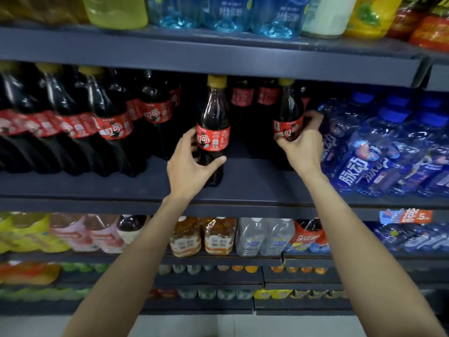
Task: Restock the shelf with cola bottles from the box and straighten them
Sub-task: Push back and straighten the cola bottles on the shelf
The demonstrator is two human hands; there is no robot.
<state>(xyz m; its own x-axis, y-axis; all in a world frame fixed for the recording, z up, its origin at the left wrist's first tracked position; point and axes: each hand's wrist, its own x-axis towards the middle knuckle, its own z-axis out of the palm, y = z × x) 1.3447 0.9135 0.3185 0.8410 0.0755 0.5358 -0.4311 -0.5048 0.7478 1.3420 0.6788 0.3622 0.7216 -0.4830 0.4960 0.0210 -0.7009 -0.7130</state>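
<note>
Dark plastic cola bottles are being fronted: left hand (192, 164) is gripping one bottle (213, 132), right hand (302, 144) another (289, 122); labels should be facing outward.

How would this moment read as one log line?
left hand: grips cola bottle | right hand: grips second cola bottle | both upright on shelf

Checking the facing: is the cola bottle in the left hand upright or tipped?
Upright: the cola bottle stands on the shelf, yellow cap on top, the left hand gripping it.
</note>
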